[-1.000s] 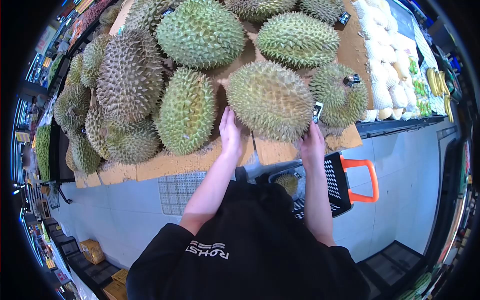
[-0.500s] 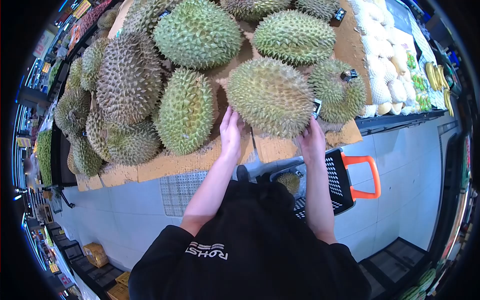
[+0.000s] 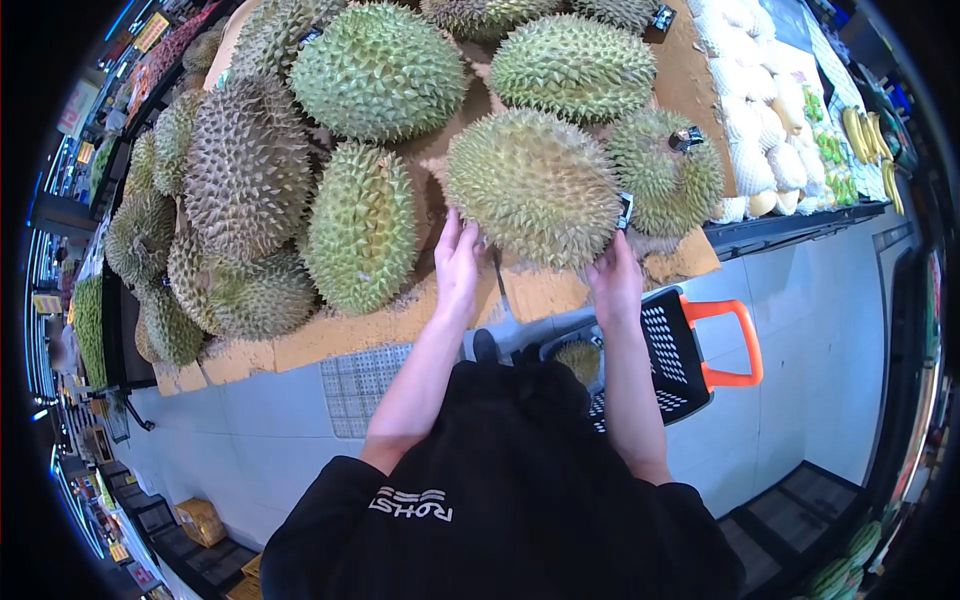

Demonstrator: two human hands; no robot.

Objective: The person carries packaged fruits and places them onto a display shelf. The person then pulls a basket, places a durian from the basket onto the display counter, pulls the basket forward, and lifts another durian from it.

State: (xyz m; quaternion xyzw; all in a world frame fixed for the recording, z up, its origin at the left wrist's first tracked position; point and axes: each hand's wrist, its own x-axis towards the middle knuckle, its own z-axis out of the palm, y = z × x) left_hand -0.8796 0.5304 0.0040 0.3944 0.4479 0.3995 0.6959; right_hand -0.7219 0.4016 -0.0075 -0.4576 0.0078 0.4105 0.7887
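Note:
A large yellow-green durian (image 3: 533, 187) lies between my two hands at the front of the display. My left hand (image 3: 457, 262) presses against its lower left side, with the fingertips partly hidden at its spines. On its lower right end, my right hand (image 3: 615, 275) grips from below, thumb and fingers bent around the edge and partly hidden. A small black-and-white tag (image 3: 625, 211) hangs at that end, just above my right fingers. To the left rests a narrower green durian (image 3: 361, 228), and to the right a rounder durian (image 3: 665, 172) with a black tag.
More durians (image 3: 247, 165) are heaped at the left and back on cardboard (image 3: 545, 291). Net-wrapped white fruit (image 3: 752, 120) and bananas (image 3: 866, 135) lie at the right. Below the counter stands a black shopping basket with an orange handle (image 3: 735, 343), holding another durian (image 3: 578, 362).
The whole view has shifted slightly. Both hands keep nearly the same hold on the large durian, which shows no clear movement against its neighbours.

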